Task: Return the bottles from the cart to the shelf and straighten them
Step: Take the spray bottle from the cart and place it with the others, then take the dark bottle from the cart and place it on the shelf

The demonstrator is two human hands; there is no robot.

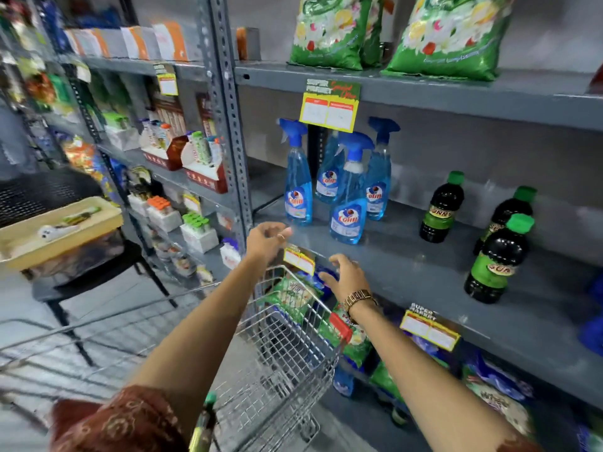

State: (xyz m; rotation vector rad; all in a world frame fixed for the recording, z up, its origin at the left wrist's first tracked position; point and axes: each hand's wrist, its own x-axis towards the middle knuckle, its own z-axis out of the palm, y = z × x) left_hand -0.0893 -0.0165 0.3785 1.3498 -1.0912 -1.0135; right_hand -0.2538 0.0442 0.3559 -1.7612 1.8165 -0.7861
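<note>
Head view: both my hands, left hand (268, 238) and right hand (345, 275), hang open and empty above the wire cart (287, 347), ready to reach toward the blue plastic spray bottles (347, 203) on the grey metal shelf (424, 256).

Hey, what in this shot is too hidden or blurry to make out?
All in the head view:
- Cart contents: forearms cover much of the basket, so bottles left inside cannot be counted.
- Yellow price tags: print is blurred.
- Rear spray bottle: partly hidden behind the front one.
- Blue items: cut off by right edge.
</note>
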